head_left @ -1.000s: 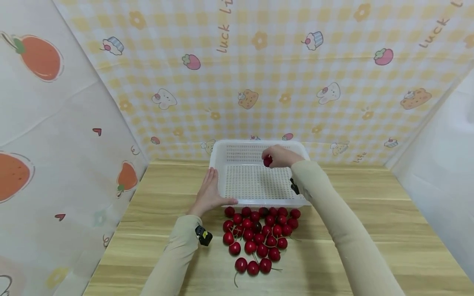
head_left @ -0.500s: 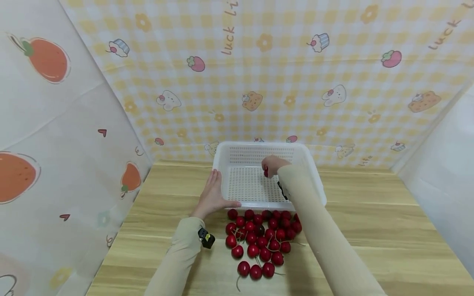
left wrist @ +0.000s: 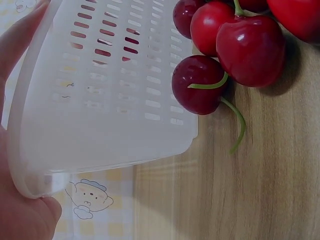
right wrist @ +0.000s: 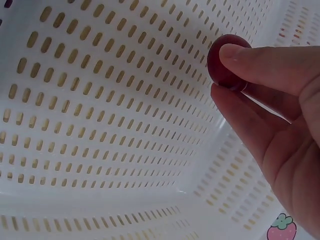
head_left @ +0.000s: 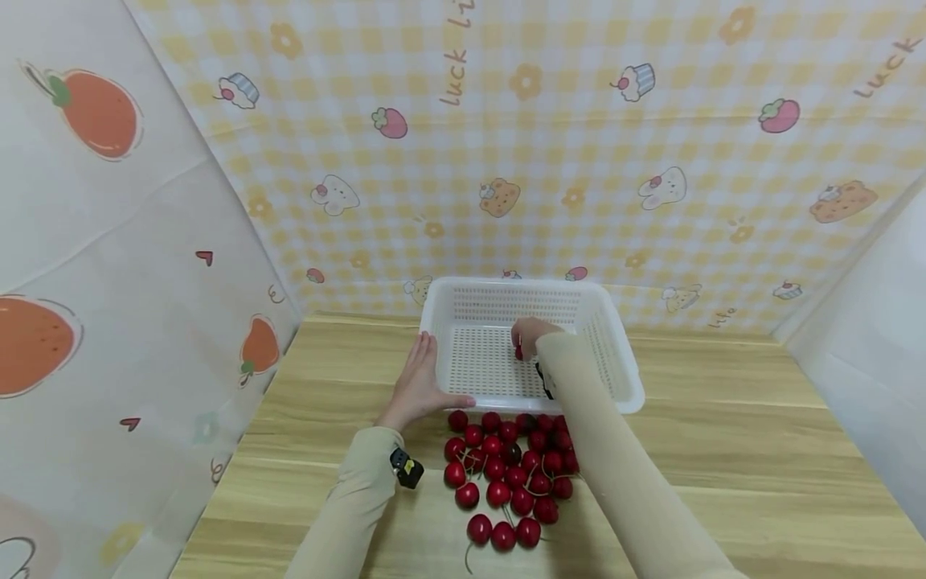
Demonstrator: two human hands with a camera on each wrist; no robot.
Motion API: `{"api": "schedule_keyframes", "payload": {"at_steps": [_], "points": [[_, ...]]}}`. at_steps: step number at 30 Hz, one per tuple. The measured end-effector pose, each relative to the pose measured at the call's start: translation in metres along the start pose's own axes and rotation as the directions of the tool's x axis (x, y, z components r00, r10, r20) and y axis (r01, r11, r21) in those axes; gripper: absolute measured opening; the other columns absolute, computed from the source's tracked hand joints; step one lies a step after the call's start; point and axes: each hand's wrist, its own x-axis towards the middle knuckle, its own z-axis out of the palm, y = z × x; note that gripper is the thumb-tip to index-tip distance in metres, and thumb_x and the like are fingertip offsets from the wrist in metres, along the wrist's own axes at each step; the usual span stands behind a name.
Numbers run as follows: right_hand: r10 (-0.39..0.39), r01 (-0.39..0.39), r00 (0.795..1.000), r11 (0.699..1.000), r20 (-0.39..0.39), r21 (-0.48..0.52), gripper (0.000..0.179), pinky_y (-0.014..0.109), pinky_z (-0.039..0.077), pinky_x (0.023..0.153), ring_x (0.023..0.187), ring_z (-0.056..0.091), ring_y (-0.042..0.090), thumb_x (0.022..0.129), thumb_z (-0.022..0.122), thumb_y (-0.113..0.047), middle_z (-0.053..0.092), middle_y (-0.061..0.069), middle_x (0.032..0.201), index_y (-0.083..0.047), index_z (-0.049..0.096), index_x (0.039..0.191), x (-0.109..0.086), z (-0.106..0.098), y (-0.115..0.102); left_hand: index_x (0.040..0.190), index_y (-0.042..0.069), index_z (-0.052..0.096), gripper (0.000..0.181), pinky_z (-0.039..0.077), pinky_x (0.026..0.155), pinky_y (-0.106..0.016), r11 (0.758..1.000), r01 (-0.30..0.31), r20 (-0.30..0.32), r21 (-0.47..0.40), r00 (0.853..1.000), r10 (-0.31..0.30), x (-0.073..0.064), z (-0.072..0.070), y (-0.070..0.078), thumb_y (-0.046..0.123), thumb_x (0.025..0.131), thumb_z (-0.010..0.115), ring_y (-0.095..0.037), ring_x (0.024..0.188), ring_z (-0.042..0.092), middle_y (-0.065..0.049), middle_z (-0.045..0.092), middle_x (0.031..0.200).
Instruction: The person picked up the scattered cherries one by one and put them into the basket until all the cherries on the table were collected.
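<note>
A white plastic basket (head_left: 631,378) with slotted sides stands on the table. My left hand (head_left: 419,390) rests at its near left corner, straight fingers along the left rim and the thumb spread along the front rim. Inside the basket, low over the slotted floor, is my right hand (head_left: 533,334). Between thumb and fingers it pinches a dark red cherry (right wrist: 222,60), which shows clearly in the right wrist view. Many red cherries (head_left: 498,493), some with green stems, lie in a group before the basket. In the left wrist view, several cherries (left wrist: 250,50) sit close to the basket wall.
The wooden table (head_left: 731,434) extends to both sides of the basket. Behind the basket rises a yellow checked cloth (head_left: 434,161), with a white printed cloth (head_left: 145,322) at the left. The right forearm (head_left: 615,458) covers part of the cherry group.
My right hand has come down and toward me inside the basket, still pinching the cherry. My left hand keeps its place at the corner. The head view has shifted slightly.
</note>
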Motion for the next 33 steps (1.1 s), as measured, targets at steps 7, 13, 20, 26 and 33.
{"api": "schedule_keyframes", "payload": {"at_steps": [7, 13, 20, 26, 33], "points": [[0.075, -0.075, 0.997, 0.997, 0.008, 0.012, 0.033, 0.031, 0.045, 0.069, 0.087, 0.052, 0.021, 0.076, 0.068, 0.0, 0.06, 0.003, 0.098, -0.014, 0.064, 0.105, -0.013, 0.001, -0.005, 0.143, -0.005, 0.01, 0.133, 0.006, 0.113, -0.038, 1.0, 0.0, 0.0, 0.013, 1.0, 0.0, 0.001, 0.001, 0.002, 0.057, 0.049, 0.081, -0.026, 0.139, -0.001, -0.02, 0.003, 0.15], [0.082, -0.084, 0.996, 0.991, 0.031, 0.1, 0.04, 0.03, 0.043, 0.068, 0.091, 0.048, 0.022, 0.079, 0.061, 0.0, 0.057, 0.002, 0.107, -0.017, 0.059, 0.115, -0.016, 0.003, 0.001, 0.143, -0.004, 0.009, 0.134, 0.006, 0.113, -0.039, 1.0, -0.007, -0.002, 0.022, 1.0, 0.007, 0.002, 0.004, -0.001, 0.058, 0.048, 0.08, -0.026, 0.139, -0.001, -0.019, 0.003, 0.15], [-0.073, 0.074, 0.997, 0.996, 0.026, -0.055, 0.041, 0.034, 0.048, 0.078, 0.099, 0.053, 0.022, 0.077, 0.067, -0.001, 0.057, 0.007, 0.116, -0.011, 0.06, 0.115, -0.01, -0.017, 0.001, 0.143, -0.004, 0.009, 0.134, 0.006, 0.113, -0.039, 0.999, 0.001, -0.002, 0.034, 1.0, -0.001, 0.001, 0.003, -0.002, 0.058, 0.048, 0.08, -0.025, 0.139, -0.001, -0.018, 0.003, 0.151], [-0.302, 0.302, 0.953, 0.953, -0.013, -0.022, 0.045, 0.041, 0.045, 0.092, 0.114, 0.049, 0.031, 0.079, 0.065, -0.004, 0.053, 0.015, 0.126, -0.003, 0.054, 0.122, -0.036, -0.045, -0.003, 0.143, -0.004, 0.008, 0.134, 0.004, 0.113, -0.038, 1.0, 0.005, 0.018, 0.025, 1.0, -0.006, 0.001, 0.003, 0.0, 0.057, 0.049, 0.08, -0.025, 0.139, -0.002, -0.018, 0.002, 0.151], [-0.49, 0.486, 0.855, 0.871, -0.167, -0.066, 0.039, 0.04, 0.044, 0.094, 0.112, 0.051, 0.03, 0.08, 0.066, -0.007, 0.055, 0.013, 0.124, -0.003, 0.057, 0.118, -0.092, -0.056, -0.012, 0.143, -0.004, 0.008, 0.134, 0.004, 0.113, -0.038, 0.999, -0.004, 0.008, 0.041, 1.0, 0.003, 0.004, 0.004, -0.005, 0.059, 0.049, 0.08, -0.024, 0.139, -0.003, -0.018, 0.002, 0.151]]}}
